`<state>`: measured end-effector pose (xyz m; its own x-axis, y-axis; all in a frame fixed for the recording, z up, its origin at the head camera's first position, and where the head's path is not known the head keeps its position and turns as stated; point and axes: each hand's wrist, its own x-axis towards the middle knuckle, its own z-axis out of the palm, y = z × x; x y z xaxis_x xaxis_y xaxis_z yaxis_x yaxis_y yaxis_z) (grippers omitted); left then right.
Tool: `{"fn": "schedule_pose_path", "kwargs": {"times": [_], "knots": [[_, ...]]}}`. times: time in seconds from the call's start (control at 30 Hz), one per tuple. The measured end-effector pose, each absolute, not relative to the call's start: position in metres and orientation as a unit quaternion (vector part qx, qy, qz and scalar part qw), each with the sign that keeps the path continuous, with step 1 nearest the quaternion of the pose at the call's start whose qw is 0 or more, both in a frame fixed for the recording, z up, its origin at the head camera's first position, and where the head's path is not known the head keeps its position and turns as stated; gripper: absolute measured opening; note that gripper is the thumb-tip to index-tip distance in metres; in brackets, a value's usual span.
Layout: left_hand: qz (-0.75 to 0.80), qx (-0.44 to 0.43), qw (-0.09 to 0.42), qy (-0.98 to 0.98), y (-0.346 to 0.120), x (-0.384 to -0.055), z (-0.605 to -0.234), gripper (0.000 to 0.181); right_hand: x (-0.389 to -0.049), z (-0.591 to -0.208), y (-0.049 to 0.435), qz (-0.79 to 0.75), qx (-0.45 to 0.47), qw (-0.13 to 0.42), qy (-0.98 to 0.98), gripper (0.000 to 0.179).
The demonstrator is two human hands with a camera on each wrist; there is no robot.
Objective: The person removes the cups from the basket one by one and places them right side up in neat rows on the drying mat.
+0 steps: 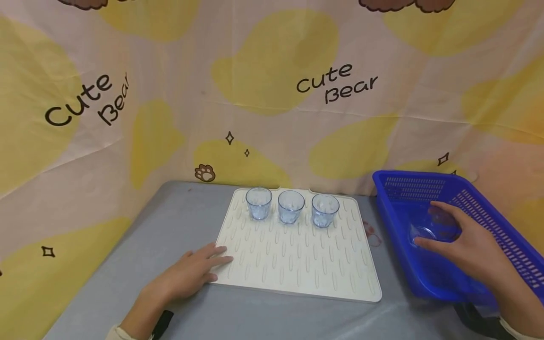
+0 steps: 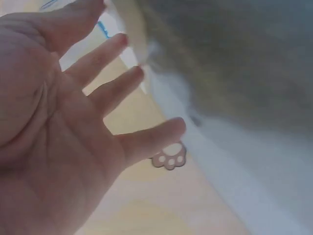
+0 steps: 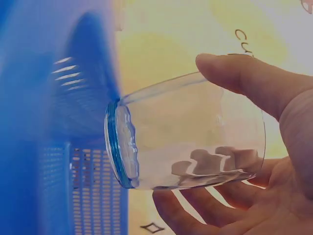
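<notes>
My right hand grips a clear glass cup within the blue basket. In the right wrist view the thumb lies on one side of the glass cup and the fingers on the other, its thick base turned toward the basket. Whether that base touches the basket floor I cannot tell. Resting at the left front edge of the white ridged mat is my left hand, fingers spread and holding nothing. Three similar glasses, a left one, a middle one and a right one, stand upright along the mat's far side.
The blue plastic basket, with slotted walls, stands right of the mat on a grey tabletop. A patterned cloth hangs behind the table and along its left side.
</notes>
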<state>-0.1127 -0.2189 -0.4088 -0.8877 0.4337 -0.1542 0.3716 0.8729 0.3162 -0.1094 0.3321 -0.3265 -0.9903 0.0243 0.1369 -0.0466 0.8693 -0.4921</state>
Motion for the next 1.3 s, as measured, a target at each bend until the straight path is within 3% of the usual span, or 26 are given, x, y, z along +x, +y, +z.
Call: {"fn": "schedule_pose_path", "kwargs": {"times": [0.33,0.8,1.3], "knots": [[0.154,0.256,0.079,0.951,-0.226,-0.114,-0.413,0.049,-0.119,-0.311,0.304,0.260,0.022,0.071,-0.963,0.100],[0.167,0.257,0.086,0.948,-0.224,-0.116,-0.412,0.048,-0.142,-0.313,0.222,0.315,0.083,0.028,-0.945,0.092],[0.181,0.207,0.113,0.955,-0.218,-0.115,-0.411,0.049,-0.163,-0.339,0.177,0.360,0.124,0.019,-0.924,0.085]]}}
